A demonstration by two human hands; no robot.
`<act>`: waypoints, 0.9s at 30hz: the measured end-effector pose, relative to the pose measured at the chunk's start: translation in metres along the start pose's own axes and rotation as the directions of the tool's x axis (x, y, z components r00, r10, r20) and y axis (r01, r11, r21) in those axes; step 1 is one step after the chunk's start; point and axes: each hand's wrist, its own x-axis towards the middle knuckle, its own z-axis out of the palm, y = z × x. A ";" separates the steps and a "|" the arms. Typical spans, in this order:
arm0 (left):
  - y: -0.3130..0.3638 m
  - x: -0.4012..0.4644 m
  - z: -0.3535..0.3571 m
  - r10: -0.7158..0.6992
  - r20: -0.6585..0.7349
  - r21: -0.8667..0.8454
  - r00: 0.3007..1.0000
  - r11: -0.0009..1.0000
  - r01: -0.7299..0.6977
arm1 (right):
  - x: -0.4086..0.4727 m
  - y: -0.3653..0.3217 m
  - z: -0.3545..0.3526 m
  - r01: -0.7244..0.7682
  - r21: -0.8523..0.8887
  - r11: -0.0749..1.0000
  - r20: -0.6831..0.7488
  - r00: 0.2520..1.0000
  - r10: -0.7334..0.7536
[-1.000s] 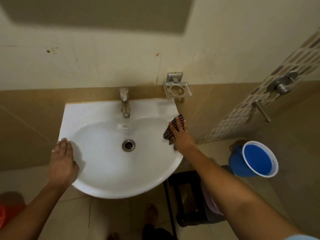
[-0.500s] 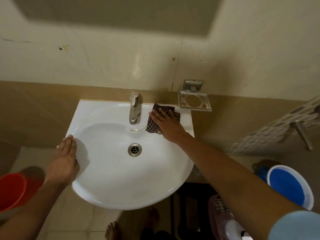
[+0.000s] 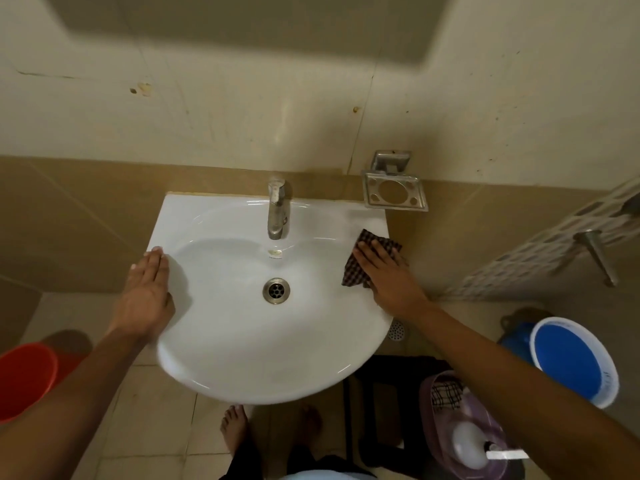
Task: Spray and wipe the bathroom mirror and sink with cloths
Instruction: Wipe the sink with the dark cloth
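A white wall-mounted sink [image 3: 242, 355] fills the middle of the view, with a metal tap [image 3: 276, 209] at its back and a drain [image 3: 276, 290] in the bowl. My right hand [image 3: 388, 277] presses a dark checked cloth [image 3: 372, 247] flat against the sink's right rim, fingers straight. My left hand [image 3: 147, 294] rests flat on the left rim, fingers straight and together. A white spray bottle [image 3: 471, 445] lies in a purple basket [image 3: 485, 417] at the lower right, beside another checked cloth [image 3: 446, 393]. No mirror is in view.
An empty metal soap holder [image 3: 394, 190] hangs on the wall right of the tap. A blue bucket [image 3: 571, 358] stands on the floor at right, a red bucket [image 3: 24, 379] at left. A dark stool [image 3: 377, 375] sits under the basket. My bare feet [image 3: 235, 427] are below the sink.
My right hand has slid the cloth from beside the tap back to the sink's right rim. My left hand stays on the left rim. The camera has shifted slightly.
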 end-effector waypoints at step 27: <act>-0.008 0.015 0.015 0.055 -0.111 -0.060 0.992 0.996 -0.062 | 0.004 -0.085 0.024 -0.002 -0.150 0.989 0.422 0.904 0.065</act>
